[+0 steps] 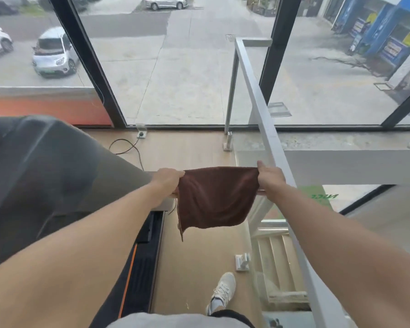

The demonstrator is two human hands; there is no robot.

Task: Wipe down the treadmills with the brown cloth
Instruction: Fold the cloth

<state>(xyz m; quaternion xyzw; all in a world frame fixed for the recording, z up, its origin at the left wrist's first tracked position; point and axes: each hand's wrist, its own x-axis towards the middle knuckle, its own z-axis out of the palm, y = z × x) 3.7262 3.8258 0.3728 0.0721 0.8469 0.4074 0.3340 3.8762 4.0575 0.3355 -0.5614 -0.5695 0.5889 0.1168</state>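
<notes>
your left hand (167,178) and right hand (269,177) each pinch a top corner of the brown cloth (217,197), fingers curled tight on the fabric. the cloth is stretched between them in mid-air, top edge taut, the rest sagging down to a loose lower-left corner. it hangs over the wood floor (187,150), just right of the treadmill (57,166), not touching the machine. the treadmill's dark console hood fills the left side, with the black deck edge and orange stripe below your left forearm. a white metal railing (265,129) runs just behind your right hand, stairs beneath it. a black cable (128,147) runs to a floor socket by the window. your white sneaker (223,292) is on the floor below the cloth.
</notes>
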